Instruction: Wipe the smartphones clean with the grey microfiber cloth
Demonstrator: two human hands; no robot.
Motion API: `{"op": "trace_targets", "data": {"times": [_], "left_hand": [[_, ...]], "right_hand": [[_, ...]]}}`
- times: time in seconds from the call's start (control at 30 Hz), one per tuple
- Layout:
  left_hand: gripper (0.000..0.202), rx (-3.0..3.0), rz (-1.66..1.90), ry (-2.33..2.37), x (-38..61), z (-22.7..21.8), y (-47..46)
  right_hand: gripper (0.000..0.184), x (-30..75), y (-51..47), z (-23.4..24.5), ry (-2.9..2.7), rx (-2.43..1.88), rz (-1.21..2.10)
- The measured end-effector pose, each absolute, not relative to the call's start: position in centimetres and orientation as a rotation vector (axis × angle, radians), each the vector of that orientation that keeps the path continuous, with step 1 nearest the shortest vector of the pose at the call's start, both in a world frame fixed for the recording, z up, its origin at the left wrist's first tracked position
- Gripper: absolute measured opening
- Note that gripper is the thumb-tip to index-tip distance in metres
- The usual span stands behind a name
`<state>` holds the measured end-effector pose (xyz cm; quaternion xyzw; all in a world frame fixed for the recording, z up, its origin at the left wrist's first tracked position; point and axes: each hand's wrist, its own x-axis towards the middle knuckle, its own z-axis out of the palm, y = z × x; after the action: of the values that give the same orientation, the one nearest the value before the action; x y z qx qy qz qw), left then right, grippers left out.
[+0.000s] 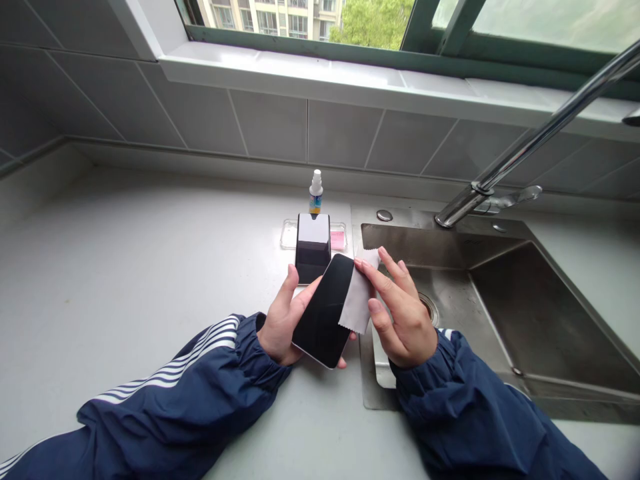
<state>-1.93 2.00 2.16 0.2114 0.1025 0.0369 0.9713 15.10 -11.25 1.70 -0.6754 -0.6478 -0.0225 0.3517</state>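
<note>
My left hand (284, 320) holds a smartphone (321, 313) from below, its dark screen facing up and tilted toward the right. A small grey cloth with zigzag edges (357, 303) lies over the phone's right edge. The fingers of my right hand (403, 313) press on the cloth's upper and right part. Just beyond, a second smartphone (314, 243) rests on a clear phone case (289, 235), its screen reflecting light. A pink slip (338, 240) shows in the case. Behind these stands a small spray bottle (316, 192) with a white cap.
To the right is a stainless steel sink (500, 293) with a chrome faucet (540, 137) leaning over it. The pale countertop (150, 267) runs left to a grey tiled wall (270, 127). A window ledge (320, 70) is above the wall.
</note>
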Motion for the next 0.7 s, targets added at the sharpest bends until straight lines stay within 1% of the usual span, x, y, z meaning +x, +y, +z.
{"op": "trace_targets", "data": {"times": [0.23, 0.37, 0.43, 0.53, 0.7], "left_hand": [[0.086, 0.442, 0.065, 0.204, -1.9, 2.3, 1.9], [0.085, 0.406, 0.154, 0.25, -1.7, 2.7, 1.4], [0.085, 0.386, 0.207, 0.299, -1.6, 2.8, 1.3], [0.087, 0.367, 0.196, 0.352, -1.7, 2.9, 1.2], [0.086, 0.343, 0.187, 0.308, -1.7, 2.7, 1.2]], "right_hand": [[0.057, 14.4, -11.3, 2.2, -1.745, -1.727, -0.039], [0.059, 12.5, -11.8, 2.7, -1.907, -1.629, 0.023], [0.058, 11.1, -12.2, 2.9, -1.968, -1.545, 0.087], [0.055, 9.5, -12.6, 3.0, -2.051, -1.445, 0.15], [0.052, 9.7, -12.5, 2.9, -2.031, -1.462, 0.137]]}}
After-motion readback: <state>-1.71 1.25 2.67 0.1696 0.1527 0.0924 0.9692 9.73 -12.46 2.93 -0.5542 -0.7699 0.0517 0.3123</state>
